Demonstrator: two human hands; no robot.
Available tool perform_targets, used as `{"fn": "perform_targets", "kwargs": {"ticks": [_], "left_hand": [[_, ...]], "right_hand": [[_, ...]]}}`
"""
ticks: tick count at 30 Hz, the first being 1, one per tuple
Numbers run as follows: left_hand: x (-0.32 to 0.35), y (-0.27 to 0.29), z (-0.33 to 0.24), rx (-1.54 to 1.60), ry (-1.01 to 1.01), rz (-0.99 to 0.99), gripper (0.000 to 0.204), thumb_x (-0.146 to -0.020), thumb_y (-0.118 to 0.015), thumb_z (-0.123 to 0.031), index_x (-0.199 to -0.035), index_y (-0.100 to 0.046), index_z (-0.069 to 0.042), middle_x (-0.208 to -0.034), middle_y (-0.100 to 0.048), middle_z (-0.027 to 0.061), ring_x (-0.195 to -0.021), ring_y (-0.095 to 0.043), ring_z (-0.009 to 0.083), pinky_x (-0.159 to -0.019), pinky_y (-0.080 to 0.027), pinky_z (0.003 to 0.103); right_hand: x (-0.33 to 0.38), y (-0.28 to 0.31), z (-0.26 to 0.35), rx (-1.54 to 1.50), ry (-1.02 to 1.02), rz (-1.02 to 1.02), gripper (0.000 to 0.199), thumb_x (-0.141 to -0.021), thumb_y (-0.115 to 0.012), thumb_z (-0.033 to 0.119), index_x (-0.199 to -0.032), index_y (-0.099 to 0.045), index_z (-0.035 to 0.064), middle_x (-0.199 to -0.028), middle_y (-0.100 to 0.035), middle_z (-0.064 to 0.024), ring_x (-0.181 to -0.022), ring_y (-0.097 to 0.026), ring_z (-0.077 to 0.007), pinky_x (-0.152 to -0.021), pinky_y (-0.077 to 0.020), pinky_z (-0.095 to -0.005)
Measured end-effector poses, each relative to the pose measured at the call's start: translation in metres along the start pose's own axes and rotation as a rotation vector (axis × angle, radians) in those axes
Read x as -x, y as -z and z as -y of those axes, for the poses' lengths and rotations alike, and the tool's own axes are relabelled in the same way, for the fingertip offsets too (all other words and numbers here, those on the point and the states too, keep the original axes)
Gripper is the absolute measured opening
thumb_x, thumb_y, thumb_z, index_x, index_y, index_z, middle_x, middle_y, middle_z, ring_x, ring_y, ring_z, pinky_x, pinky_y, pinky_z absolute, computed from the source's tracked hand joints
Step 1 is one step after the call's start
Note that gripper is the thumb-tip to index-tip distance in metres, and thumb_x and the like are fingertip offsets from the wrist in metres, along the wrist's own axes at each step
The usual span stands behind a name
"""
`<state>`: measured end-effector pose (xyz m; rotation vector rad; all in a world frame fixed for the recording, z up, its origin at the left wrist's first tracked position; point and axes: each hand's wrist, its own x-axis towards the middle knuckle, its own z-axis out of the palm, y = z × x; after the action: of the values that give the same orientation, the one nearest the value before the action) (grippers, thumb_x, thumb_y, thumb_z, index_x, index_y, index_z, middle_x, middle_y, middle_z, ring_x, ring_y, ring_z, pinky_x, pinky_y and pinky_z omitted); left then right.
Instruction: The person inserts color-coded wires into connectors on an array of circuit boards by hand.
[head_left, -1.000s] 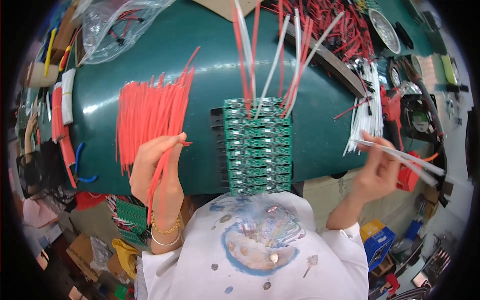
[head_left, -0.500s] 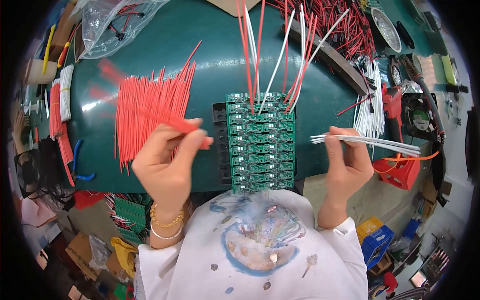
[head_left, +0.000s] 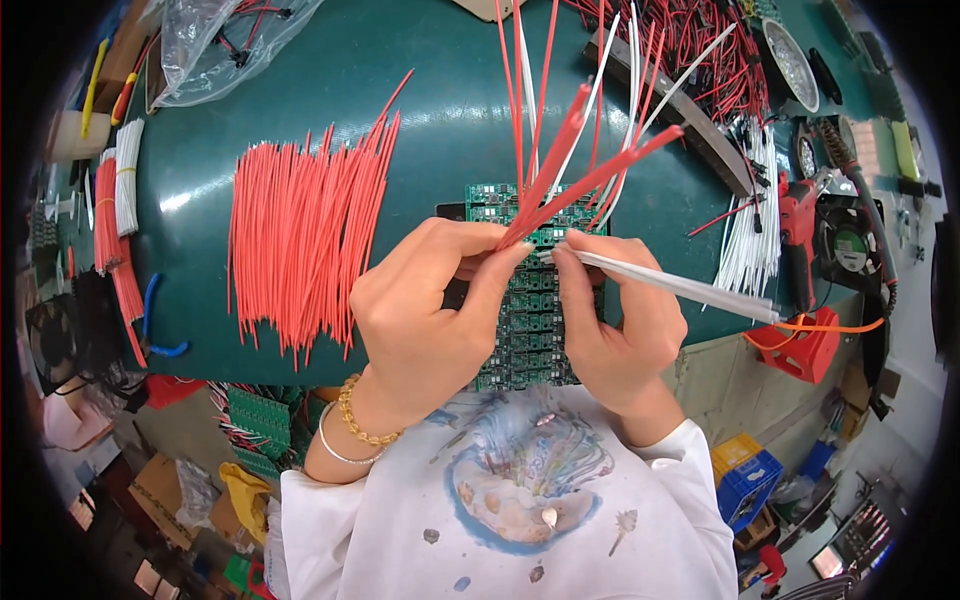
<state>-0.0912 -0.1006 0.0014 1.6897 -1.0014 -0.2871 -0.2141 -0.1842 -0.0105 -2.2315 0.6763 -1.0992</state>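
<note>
Pinched between the thumb and fingers of my left hand are several red wires, their far ends fanned up and to the right. My right hand grips a few white wires that point out to the right. Both hands hover close together over a panel of green circuit boards, hiding part of its upper half. Red and white wires stand up from the panel's far rows. To the left lies a wide spread of loose red wires on the green table.
White wires lie at the right, beside a red glue gun and a dark metal bar. Red wires with black connectors pile up at the back. Blue-handled pliers and bundled wires are at the left.
My left hand has moved right with the red wires, and my right hand has moved left with the white ones. They now meet above the boards.
</note>
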Motion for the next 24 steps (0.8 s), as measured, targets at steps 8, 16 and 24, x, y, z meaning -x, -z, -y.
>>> {"fn": "perform_targets", "kwargs": {"ticks": [8,16,24], "left_hand": [[0.0007,-0.0062,0.0012,-0.088,-0.094,0.001,0.013,-0.073,-0.073,0.005,-0.083,-0.066,0.002,-0.072,-0.065,0.0103,-0.057,-0.063,0.0193,-0.05,-0.048,0.027],[0.0044,-0.0093,0.0017,-0.177,-0.182,-0.046,0.014,-0.072,-0.072,0.006,-0.083,-0.065,0.0,-0.072,-0.064,0.0096,-0.056,-0.061,0.0215,-0.048,-0.046,0.028],[0.0039,-0.009,0.0004,-0.202,-0.176,-0.029,0.013,-0.072,-0.071,0.006,-0.082,-0.065,0.001,-0.072,-0.064,0.0102,-0.057,-0.062,0.0227,-0.05,-0.047,0.029]], "right_hand": [[0.0026,-0.0018,-0.0019,-0.027,-0.013,-0.009,0.026,-0.071,-0.073,-0.01,-0.095,-0.065,-0.0035,-0.082,-0.066,-0.0134,-0.064,-0.062,-0.0251,-0.055,-0.05,-0.0309],[0.0041,-0.0043,-0.0055,-0.052,0.014,-0.038,0.028,-0.07,-0.071,-0.012,-0.097,-0.065,-0.0052,-0.08,-0.064,-0.0136,-0.065,-0.062,-0.0251,-0.055,-0.0502,-0.0304],[0.0047,-0.0029,-0.0058,-0.058,0.034,-0.011,0.03,-0.068,-0.07,-0.012,-0.097,-0.064,-0.006,-0.081,-0.063,-0.0142,-0.067,-0.062,-0.0265,-0.057,-0.0501,-0.0317]]}}
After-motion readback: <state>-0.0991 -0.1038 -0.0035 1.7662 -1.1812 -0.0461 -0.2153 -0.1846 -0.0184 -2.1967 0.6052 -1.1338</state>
